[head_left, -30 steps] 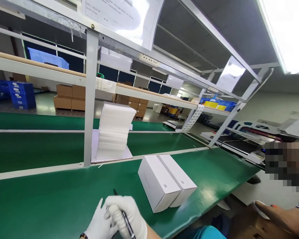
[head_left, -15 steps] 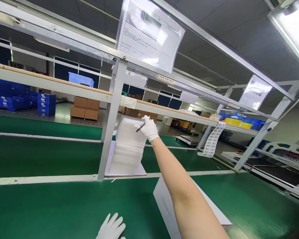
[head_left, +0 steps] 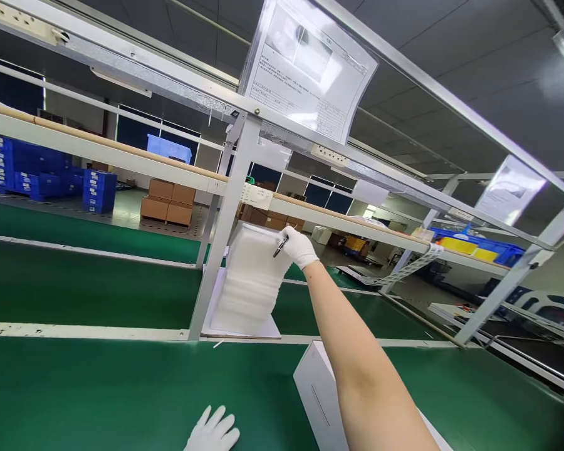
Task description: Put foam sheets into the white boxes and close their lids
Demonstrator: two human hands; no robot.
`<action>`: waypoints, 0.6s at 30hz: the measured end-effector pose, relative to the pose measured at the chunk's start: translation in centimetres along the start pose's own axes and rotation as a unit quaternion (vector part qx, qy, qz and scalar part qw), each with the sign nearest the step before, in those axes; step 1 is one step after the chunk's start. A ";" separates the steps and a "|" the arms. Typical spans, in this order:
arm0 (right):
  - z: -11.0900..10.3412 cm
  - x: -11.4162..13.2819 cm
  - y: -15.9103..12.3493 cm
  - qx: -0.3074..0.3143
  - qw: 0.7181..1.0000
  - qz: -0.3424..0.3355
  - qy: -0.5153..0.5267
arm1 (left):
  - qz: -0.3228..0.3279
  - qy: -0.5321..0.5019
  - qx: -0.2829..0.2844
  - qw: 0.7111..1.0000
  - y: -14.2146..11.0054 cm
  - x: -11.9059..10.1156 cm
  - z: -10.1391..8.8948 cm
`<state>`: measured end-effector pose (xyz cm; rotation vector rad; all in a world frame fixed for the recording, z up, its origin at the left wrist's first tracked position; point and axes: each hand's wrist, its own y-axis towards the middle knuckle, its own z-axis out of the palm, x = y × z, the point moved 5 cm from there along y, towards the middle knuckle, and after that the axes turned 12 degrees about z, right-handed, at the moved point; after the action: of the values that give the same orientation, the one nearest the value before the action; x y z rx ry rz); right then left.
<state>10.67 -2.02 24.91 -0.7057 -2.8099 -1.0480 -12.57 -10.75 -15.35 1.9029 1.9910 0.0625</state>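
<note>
My right hand (head_left: 297, 247), in a white glove, reaches out to the upper right corner of a tall stack of thin white foam sheets (head_left: 251, 282). A black pen (head_left: 281, 246) is gripped in its fingers. Whether those fingers also pinch a top sheet, I cannot tell. The stack leans a little and rests on a pale board (head_left: 270, 329) beside the metal post. My left hand (head_left: 212, 431), gloved too, is low in the view with its fingers spread over the green bench, holding nothing. A white box (head_left: 317, 391) lies partly behind my right forearm.
The metal post (head_left: 230, 213) rises just left of the stack. A shelf rail (head_left: 324, 216) crosses above my right hand. A strip of labels (head_left: 411, 266) hangs from the shelf at right, near a blue bin (head_left: 507, 254). The green bench top (head_left: 98, 394) spans the front.
The view has shifted, so the post, stack and shelf sit further right. My right hand stays at the stack's top corner with the pen. The label strip has swung and twisted.
</note>
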 end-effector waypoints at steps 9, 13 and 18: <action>-1.2 -0.1 -25.2 -0.218 0.927 -0.211 0.223 | -0.116 -0.145 0.046 0.981 -0.3 -2.2 -3.3; 7.6 -1.9 -35.1 -0.135 0.949 -0.125 0.257 | -0.140 -0.128 0.100 0.977 -0.8 -3.3 -2.9; 19.5 -5.2 -42.2 0.172 0.964 0.122 0.162 | -0.097 -0.135 0.118 0.979 -4.1 -5.0 -3.5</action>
<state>-1.25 -19.76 -16.71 -0.7365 -2.4538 -0.5534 -17.49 -15.15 -12.13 1.7291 2.0542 -0.4798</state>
